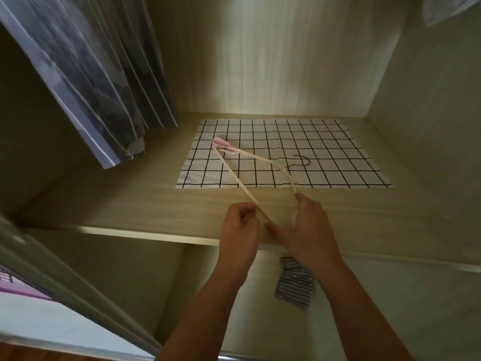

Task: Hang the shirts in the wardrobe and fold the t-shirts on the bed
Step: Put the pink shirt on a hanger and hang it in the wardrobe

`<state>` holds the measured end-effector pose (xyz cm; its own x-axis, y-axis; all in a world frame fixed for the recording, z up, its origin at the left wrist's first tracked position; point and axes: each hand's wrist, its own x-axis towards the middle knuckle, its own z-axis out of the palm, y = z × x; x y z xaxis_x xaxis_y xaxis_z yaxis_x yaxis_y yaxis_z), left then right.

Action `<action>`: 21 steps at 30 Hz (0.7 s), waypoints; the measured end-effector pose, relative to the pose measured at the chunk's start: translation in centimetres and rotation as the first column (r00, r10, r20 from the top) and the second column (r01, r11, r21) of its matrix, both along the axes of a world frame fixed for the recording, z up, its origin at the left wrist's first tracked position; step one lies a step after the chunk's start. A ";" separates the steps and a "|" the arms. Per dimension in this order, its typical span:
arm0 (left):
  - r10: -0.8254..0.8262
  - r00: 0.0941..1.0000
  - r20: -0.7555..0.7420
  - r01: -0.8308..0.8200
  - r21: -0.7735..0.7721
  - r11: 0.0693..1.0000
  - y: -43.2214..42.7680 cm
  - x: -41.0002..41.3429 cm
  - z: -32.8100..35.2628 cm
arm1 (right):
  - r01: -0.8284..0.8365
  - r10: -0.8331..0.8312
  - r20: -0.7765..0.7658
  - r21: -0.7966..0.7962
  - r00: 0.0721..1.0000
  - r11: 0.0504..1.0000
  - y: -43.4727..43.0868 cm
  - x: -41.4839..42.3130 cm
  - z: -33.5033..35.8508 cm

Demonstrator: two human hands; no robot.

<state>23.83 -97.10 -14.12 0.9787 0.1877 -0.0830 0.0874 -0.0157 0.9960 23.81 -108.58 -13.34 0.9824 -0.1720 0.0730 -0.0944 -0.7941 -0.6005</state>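
Shelf (130, 204): covered at the back by a cloth (325, 152).
Hanger (235, 175): laid over the cloth's front edge.
Left hand (240, 227), right hand (309, 225): fingers curled round the hanger.
Shirts (91, 74): hung at left.

A home wardrobe (273, 61) — pale wooden shelf (145, 209), dark clothes (99, 82) hanging at 10 o'clock, a hanger (250, 162) over a checked cloth (325, 157) near 12, door edge (65, 277) at 8 o'clock.

We see a white grid cloth (325, 136) with black lines, lying flat and smooth | we see a small striped cloth (294, 287), dark and white, lower down and nearer to us, well apart from it | we see wood floor (39, 354), bottom left corner
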 end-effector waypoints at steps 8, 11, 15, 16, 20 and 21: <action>-0.006 1.000 -0.004 0.006 -0.042 0.999 0.5 0.2 -0.5 | 0.144 -0.144 0.005 -0.108 0.990 0.984 1.2 1.3 -0.5; -0.019 1.000 -0.005 0.019 -0.045 0.999 0.5 0.2 -0.4 | 0.181 -0.182 -0.014 -0.067 0.983 0.981 1.4 1.6 -0.2; -0.016 1.000 -0.017 0.015 -0.082 0.997 0.6 0.2 -0.3 | 0.200 -0.200 -0.015 -0.020 0.980 0.980 1.3 1.6 0.0; -0.014 1.000 -0.020 0.012 -0.096 0.995 0.7 0.2 -0.4 | 0.208 -0.208 -0.010 0.007 0.978 0.978 1.3 1.5 0.0; -0.006 0.999 -0.032 0.001 -0.137 0.991 0.8 0.3 -0.4 | 0.222 -0.225 0.019 0.102 0.974 0.970 1.1 1.4 -0.2; -0.006 0.999 -0.036 0.000 -0.147 0.989 0.8 0.3 -0.5 | 0.222 -0.228 0.032 0.136 0.973 0.966 1.0 1.5 -0.3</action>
<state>24.12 -96.34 -14.60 0.9751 0.1680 -0.1448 0.1236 0.1305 0.9837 25.26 -107.58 -13.60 0.9134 -0.3990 0.0802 -0.2309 -0.6702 -0.7054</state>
